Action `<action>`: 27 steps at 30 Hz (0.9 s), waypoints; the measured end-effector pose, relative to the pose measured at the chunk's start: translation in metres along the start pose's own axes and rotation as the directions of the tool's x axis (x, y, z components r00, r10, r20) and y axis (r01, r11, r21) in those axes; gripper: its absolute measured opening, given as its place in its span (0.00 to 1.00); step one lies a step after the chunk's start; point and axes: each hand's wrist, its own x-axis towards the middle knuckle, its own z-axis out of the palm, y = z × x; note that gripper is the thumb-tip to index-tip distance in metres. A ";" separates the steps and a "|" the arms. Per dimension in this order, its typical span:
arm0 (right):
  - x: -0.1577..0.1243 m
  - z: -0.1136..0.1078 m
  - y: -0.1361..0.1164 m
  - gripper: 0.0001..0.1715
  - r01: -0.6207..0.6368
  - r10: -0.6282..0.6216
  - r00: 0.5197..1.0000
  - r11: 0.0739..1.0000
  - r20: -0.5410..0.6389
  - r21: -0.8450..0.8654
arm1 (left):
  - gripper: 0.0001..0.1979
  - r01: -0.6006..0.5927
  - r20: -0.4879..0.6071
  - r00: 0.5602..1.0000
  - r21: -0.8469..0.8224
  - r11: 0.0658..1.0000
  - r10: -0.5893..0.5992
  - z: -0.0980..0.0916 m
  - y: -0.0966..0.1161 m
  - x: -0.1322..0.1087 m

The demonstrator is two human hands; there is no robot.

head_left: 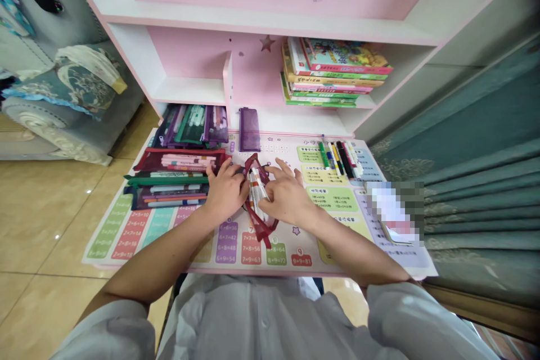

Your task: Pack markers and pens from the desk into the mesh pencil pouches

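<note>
A red mesh pencil pouch (pixel 264 230) lies lengthwise on the desk between my hands, with several white markers (pixel 256 188) inside it. My left hand (pixel 228 187) grips the pouch's left edge, thumb and fingertips closed against it. On the other side, my right hand (pixel 289 194) has its thumb and bent index finger closed at the pouch's right edge, over the markers. Its other fingers extend away from me. Left of my left hand lie more filled pouches: a red one (pixel 145 160), a green one (pixel 135 181) and a dark blue one (pixel 139 202).
Upright pouches (pixel 194 126) fill the back left, beside a flat purple pouch (pixel 250 129). Loose pens and markers (pixel 341 158) lie at the back right, a phone (pixel 390 211) at the right edge. Books (pixel 333 76) are stacked on the shelf. A printed mat (pixel 189 253) covers the desk.
</note>
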 end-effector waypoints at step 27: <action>0.052 0.013 0.071 0.18 0.238 -0.255 0.953 0.965 -0.166 -0.114 | 0.13 -0.097 0.097 0.990 -0.018 0.995 0.098 -0.001 -0.002 0.001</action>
